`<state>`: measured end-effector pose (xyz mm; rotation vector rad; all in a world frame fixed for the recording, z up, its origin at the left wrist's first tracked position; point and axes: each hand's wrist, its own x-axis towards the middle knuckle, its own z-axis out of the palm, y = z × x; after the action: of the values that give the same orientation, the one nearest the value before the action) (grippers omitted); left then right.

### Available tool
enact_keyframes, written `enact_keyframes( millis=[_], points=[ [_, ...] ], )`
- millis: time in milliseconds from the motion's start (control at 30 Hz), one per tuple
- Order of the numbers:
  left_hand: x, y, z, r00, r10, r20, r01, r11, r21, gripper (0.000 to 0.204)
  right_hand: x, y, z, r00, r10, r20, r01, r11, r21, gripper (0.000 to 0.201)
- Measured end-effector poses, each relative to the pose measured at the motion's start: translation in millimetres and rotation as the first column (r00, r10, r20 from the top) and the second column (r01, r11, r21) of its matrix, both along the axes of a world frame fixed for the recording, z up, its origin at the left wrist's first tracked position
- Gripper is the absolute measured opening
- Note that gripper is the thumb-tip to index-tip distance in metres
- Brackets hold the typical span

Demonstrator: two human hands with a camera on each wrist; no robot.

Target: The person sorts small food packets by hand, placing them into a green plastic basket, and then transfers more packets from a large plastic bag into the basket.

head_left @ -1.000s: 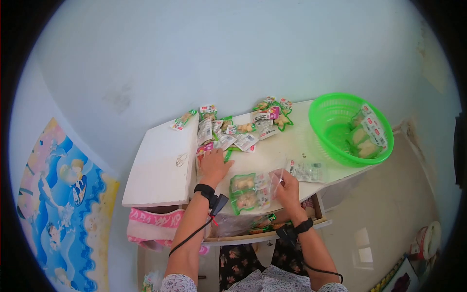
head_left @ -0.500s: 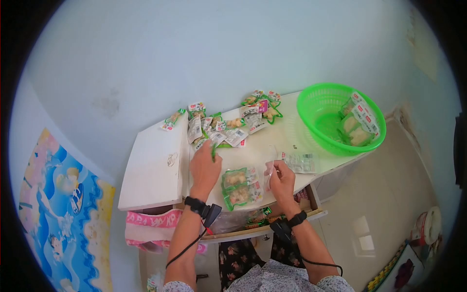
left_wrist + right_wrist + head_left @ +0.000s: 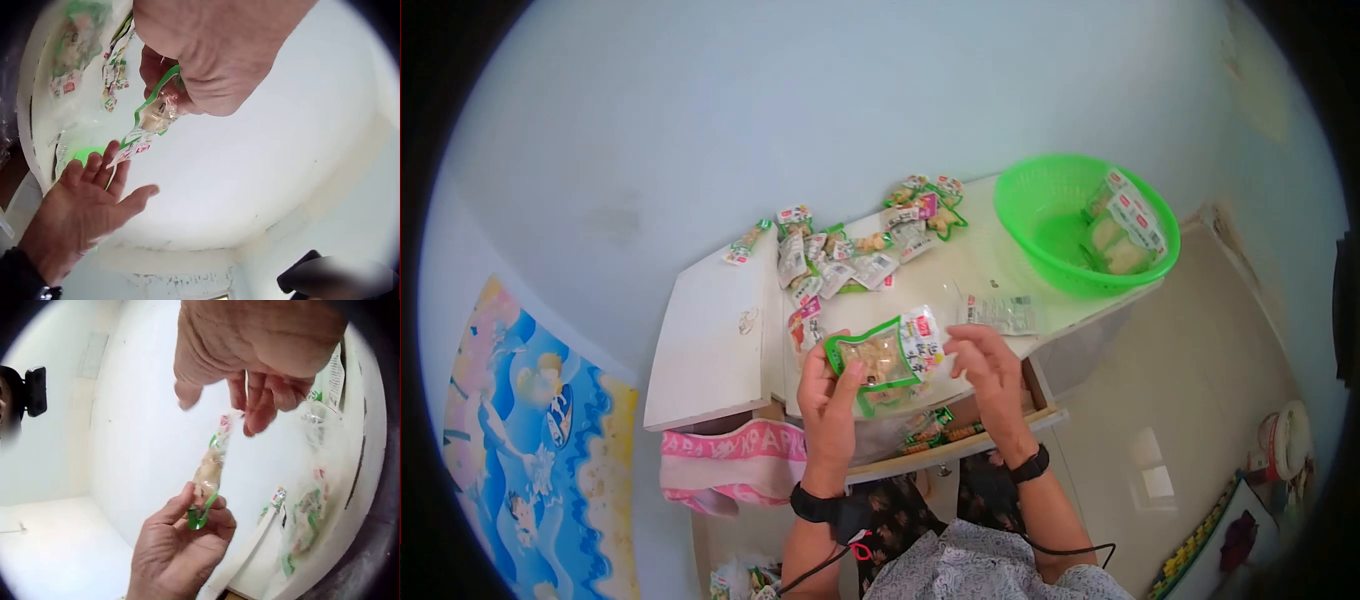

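Note:
Pinched between thumb and fingers, a green-edged snack packet (image 3: 878, 356) (image 3: 157, 114) (image 3: 208, 475) is in my left hand (image 3: 828, 412) (image 3: 209, 53) (image 3: 181, 553), above the table's front part. My right hand (image 3: 994, 388) (image 3: 84, 209) (image 3: 259, 350) is beside the packet's white printed end, its fingers loosely bent and thumb apart. Whether its fingertips touch that end is unclear. Other packaged snacks in clear plastic (image 3: 306, 519) lie below, partly hidden by the held packet in the head view. A grey-backed packet (image 3: 1003, 314) lies behind my right hand.
Several snack packets (image 3: 873, 269) are spread along the table's back. A green basket (image 3: 1025, 230) with packets stands at the right. Below the front edge is an open drawer (image 3: 900, 463) holding wrappers; a pink-and-white cloth (image 3: 735, 450) hangs at its left.
My left hand has come back from the packets at the left and lifted one to the front. My right hand has let go of the clear plastic it held. The head view has shifted slightly.

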<state>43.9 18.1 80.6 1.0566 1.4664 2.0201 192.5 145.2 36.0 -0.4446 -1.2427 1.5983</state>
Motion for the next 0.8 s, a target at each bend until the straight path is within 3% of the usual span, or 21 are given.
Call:
enact_keyframes(
  millis=[133,267,300,433,533,633,733,800],
  points=[
    [25,10,1,0.985,-0.16,-0.067,0.154,0.985,-0.075,0.044,14,-2,3,0.979,0.193,0.066,-0.188,0.98,-0.069,0.022],
    [38,24,-4,0.967,-0.008,-0.256,0.002,1.0,-0.025,0.049,37,8,5,1.0,0.0,-0.002,0.0,0.984,-0.179,0.017],
    [36,23,-6,0.952,0.02,-0.306,-0.049,0.995,-0.088,0.049,40,17,0,0.993,-0.113,0.017,0.114,0.975,-0.189,0.016],
    [31,34,-28,0.9,0.087,-0.427,-0.193,0.958,-0.212,0.049,50,52,-17,0.929,-0.369,-0.008,0.367,0.926,-0.083,0.018],
    [37,46,-39,0.85,0.096,-0.517,-0.258,0.932,-0.253,0.048,36,58,-39,0.931,-0.361,0.06,0.364,0.931,-0.038,0.019],
    [45,52,-43,0.761,0.089,-0.642,-0.321,0.912,-0.254,0.048,44,46,-41,0.951,-0.152,0.269,0.194,0.971,-0.137,0.019],
    [50,52,-43,0.666,0.093,-0.74,-0.382,0.894,-0.232,0.048,42,35,-41,0.957,-0.056,0.284,0.099,0.985,-0.141,0.019],
    [52,53,-41,0.617,0.094,-0.782,-0.411,0.885,-0.218,0.046,41,30,-40,0.978,0.001,0.207,0.033,0.986,-0.163,0.019]
  ],
)
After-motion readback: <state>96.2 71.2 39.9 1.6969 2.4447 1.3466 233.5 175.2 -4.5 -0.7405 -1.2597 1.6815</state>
